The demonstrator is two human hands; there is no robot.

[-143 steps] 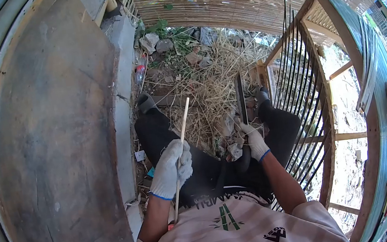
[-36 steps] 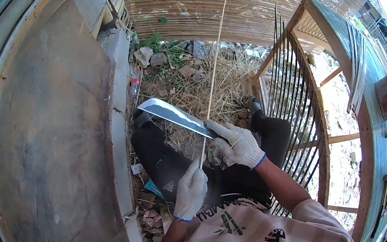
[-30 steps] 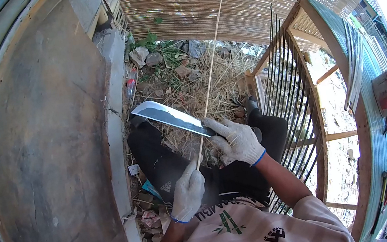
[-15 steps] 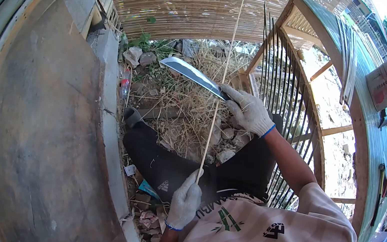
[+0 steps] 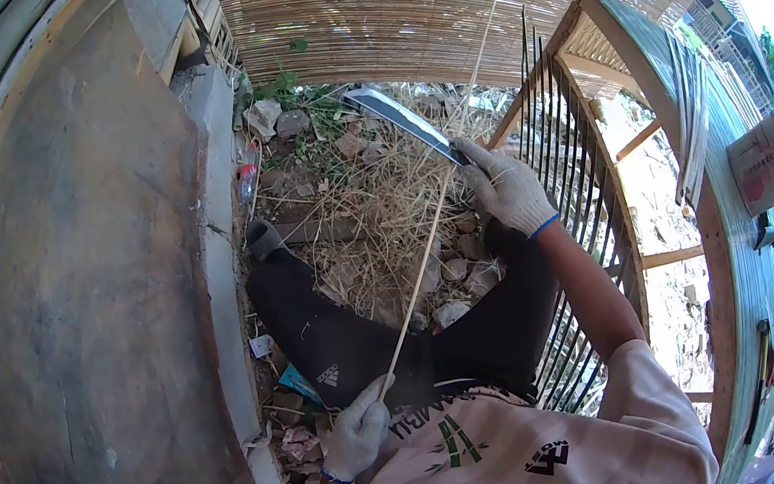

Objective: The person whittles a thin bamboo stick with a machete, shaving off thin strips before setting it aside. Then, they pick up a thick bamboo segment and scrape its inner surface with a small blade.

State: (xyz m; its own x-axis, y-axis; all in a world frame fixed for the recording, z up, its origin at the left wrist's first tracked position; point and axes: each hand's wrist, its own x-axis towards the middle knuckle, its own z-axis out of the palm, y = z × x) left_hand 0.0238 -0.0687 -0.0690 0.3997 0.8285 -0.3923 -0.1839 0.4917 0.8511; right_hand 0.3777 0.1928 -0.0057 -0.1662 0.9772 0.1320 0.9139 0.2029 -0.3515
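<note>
My left hand point(image 5: 357, 435), in a pale knitted glove, is closed around the lower end of a long thin bamboo strip point(image 5: 415, 290). The strip slants up and to the right, past the other glove, towards the bamboo screen. My right hand point(image 5: 507, 184), gloved with a blue cuff edge, grips the handle of a large knife point(image 5: 403, 121). Its broad blade points up and left, above the dry straw. The strip passes close beside the right-hand fingers; whether they touch it is hard to tell. The knife handle is mostly hidden in the glove.
A large worn board point(image 5: 91, 289) stands at left beside a concrete ledge point(image 5: 223, 258). Straw and stones point(image 5: 451, 313) lie between my legs. Dark rods point(image 5: 559, 144) lean on a wooden frame point(image 5: 622, 205) at right. A bucket point(image 5: 766, 166) sits beyond.
My right hand and the knife have moved up and to the right. My left hand has moved down and left, with the strip still in its grip.
</note>
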